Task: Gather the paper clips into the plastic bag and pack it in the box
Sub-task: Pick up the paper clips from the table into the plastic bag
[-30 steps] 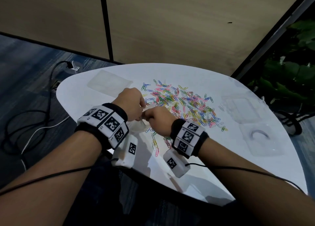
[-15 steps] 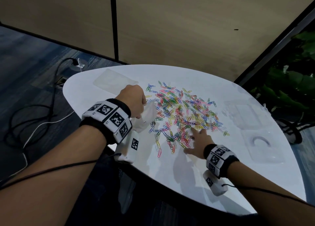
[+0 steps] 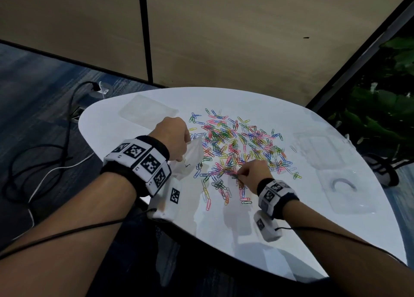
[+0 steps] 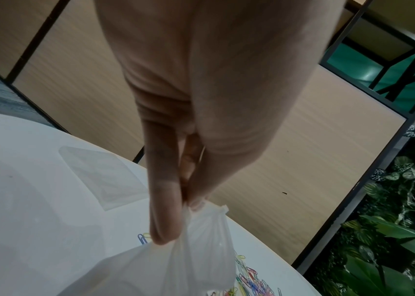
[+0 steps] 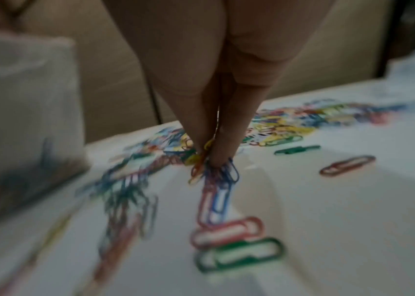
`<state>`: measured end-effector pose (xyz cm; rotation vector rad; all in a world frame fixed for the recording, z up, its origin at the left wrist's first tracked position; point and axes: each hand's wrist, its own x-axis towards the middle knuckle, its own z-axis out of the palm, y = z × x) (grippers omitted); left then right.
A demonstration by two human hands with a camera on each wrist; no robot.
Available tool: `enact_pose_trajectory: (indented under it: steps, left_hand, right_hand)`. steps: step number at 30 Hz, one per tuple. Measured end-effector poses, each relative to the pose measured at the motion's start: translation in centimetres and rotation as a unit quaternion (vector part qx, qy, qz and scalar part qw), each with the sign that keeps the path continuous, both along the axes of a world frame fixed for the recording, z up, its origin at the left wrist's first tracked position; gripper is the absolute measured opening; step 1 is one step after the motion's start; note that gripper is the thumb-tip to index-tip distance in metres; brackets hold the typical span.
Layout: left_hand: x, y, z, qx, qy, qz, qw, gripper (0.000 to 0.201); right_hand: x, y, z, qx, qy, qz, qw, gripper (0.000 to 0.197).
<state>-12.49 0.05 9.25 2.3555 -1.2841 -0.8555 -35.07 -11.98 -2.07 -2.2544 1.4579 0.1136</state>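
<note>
A heap of coloured paper clips (image 3: 237, 149) is spread across the white table (image 3: 224, 229). My left hand (image 3: 172, 137) pinches the rim of a thin white plastic bag (image 3: 190, 158), which hangs from the fingers (image 4: 163, 220) above the table's left side. My right hand (image 3: 248, 173) pinches a small bunch of clips (image 5: 211, 170) at the near edge of the heap, just right of the bag (image 5: 19, 112). A clear plastic box (image 3: 342, 189) lies open at the right of the table.
A flat clear lid or sleeve (image 3: 145, 111) lies at the back left of the table. Another clear plastic piece (image 3: 318, 149) sits behind the box. Loose clips (image 3: 224, 196) trail toward the near edge. Cables lie on the floor at left, plants stand at right.
My right hand left the bag, reached right to the heap with fingers spread, and now pinches a bunch of clips. The left hand still holds the bag.
</note>
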Motion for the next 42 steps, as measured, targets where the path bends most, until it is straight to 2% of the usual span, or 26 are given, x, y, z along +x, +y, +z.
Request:
enact_pose_trajectory:
  steps: [2,3,6,7,9,11,13,15,17,20,24,26,27,29,30,31,34,37,39,41,42]
  left_hand:
    - [-0.2,0.0,0.1,0.003,0.001,-0.002,1.0,0.024]
    - [-0.3,-0.1,0.1,0.005,0.001,-0.004,1.0,0.025]
    - [-0.7,-0.2,0.3,0.007,0.001,-0.009,1.0,0.025]
    - [-0.9,-0.2,0.4,0.007,0.0,-0.012,1.0,0.026]
    - [-1.4,-0.3,0.6,0.009,-0.009,-0.022,1.0,0.027]
    - [-2.0,-0.4,0.7,0.009,-0.016,-0.031,0.999,0.024]
    - [-2.4,-0.5,0.7,0.008,-0.024,-0.04,0.999,0.024]
    - [-2.7,-0.5,0.6,0.005,-0.034,-0.048,0.998,0.028]
    - [-2.8,-0.5,0.6,0.002,-0.043,-0.057,0.997,0.03]
    - [-2.9,-0.6,0.5,-0.003,-0.073,-0.073,0.995,0.026]
    - [-2.5,-0.5,0.4,-0.012,-0.086,-0.071,0.994,0.019]
    - [-2.2,-0.4,0.4,-0.018,-0.064,-0.058,0.996,0.019]
    - [-2.2,-0.3,0.5,-0.022,-0.056,-0.051,0.997,0.021]
    - [-2.1,-0.1,0.4,-0.028,-0.048,-0.037,0.998,0.024]
    - [-2.0,-0.1,0.4,-0.029,-0.045,-0.03,0.998,0.025]
    - [-1.9,0.0,0.4,-0.03,-0.042,-0.025,0.998,0.027]
    - [-1.4,-0.1,0.3,-0.03,-0.03,-0.017,0.999,0.028]
    - [-1.4,-0.2,0.3,-0.03,-0.036,-0.018,0.999,0.029]
    - [-1.0,-0.2,0.3,-0.03,-0.032,-0.014,0.999,0.03]
    - [-0.4,-0.2,0.2,-0.027,-0.025,-0.006,0.999,0.031]
    - [0.0,-0.1,0.2,-0.026,-0.023,-0.002,0.999,0.03]
  right_hand:
    - [-0.8,-0.7,0.8,0.078,-0.082,-0.084,0.99,0.006]
    - [-0.9,-0.9,1.5,0.133,-0.141,-0.123,0.973,0.005]
    - [0.1,-0.4,3.9,0.282,-0.351,-0.2,0.87,0.006]
    - [0.8,0.0,4.7,0.311,-0.393,-0.204,0.841,0.006]
    - [2.4,1.0,5.9,0.351,-0.435,-0.19,0.807,0.01]
    - [3.9,2.3,6.4,0.371,-0.434,-0.164,0.804,0.009]
    - [5.2,3.6,6.1,0.369,-0.403,-0.141,0.825,0.006]
    - [6.4,4.3,5.7,0.361,-0.392,-0.144,0.834,0.014]
    - [7.4,4.7,5.5,0.363,-0.406,-0.176,0.82,0.018]
    - [8.8,4.9,5.5,0.396,-0.434,-0.211,0.781,0.016]
    - [9.6,5.2,5.5,0.428,-0.433,-0.204,0.766,0.023]
    - [9.7,5.3,5.1,0.394,-0.42,-0.211,0.79,0.02]
    - [9.6,5.4,5.1,0.338,-0.386,-0.187,0.838,0.022]
    - [9.4,5.6,5.2,0.2,-0.28,-0.089,0.935,0.028]
    - [9.4,5.9,5.5,0.139,-0.236,-0.038,0.961,0.027]
    - [9.3,6.2,5.9,0.085,-0.204,0.015,0.975,0.025]
    - [9.3,6.7,6.5,-0.034,-0.125,0.171,0.977,0.026]
    - [8.9,6.6,6.6,0.001,-0.107,0.22,0.97,0.036]
    - [8.0,6.0,7.0,0.045,-0.19,0.192,0.962,0.039]
    - [6.6,4.8,7.4,0.084,-0.304,0.103,0.943,0.037]
    - [5.7,3.9,7.4,0.084,-0.317,0.069,0.942,0.033]
